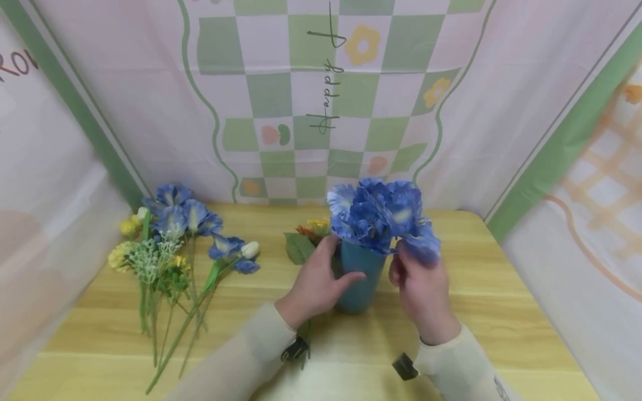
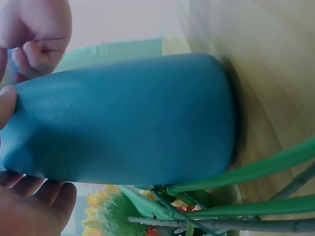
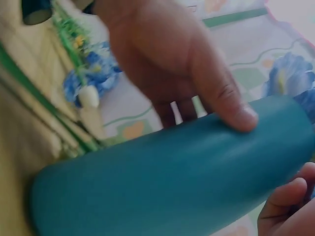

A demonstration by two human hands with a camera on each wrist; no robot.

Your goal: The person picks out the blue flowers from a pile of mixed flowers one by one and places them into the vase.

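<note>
A teal vase (image 1: pixel 362 278) stands upright on the wooden table with blue artificial irises (image 1: pixel 373 214) filling its mouth. My left hand (image 1: pixel 318 281) holds the vase around its upper left side; in the right wrist view its thumb (image 3: pixel 238 115) presses the wall, while the fingers go behind. At the rim's right side, my right hand (image 1: pixel 423 289) has curled fingers under a drooping blue iris (image 1: pixel 421 240) and pinches it; the exact grip is partly hidden by petals. The left wrist view shows the same curled right fingers (image 2: pixel 37 59) beside the vase top.
On the table's left lie blue irises (image 1: pixel 173 211), yellow flowers (image 1: pixel 120 256), a white tulip (image 1: pixel 249 250) and long green stems (image 1: pixel 173 351). Behind the left hand, a sunflower (image 2: pixel 106 214) and red blooms lie close to the vase. A patterned cloth (image 1: pixel 311 94) hangs behind the table.
</note>
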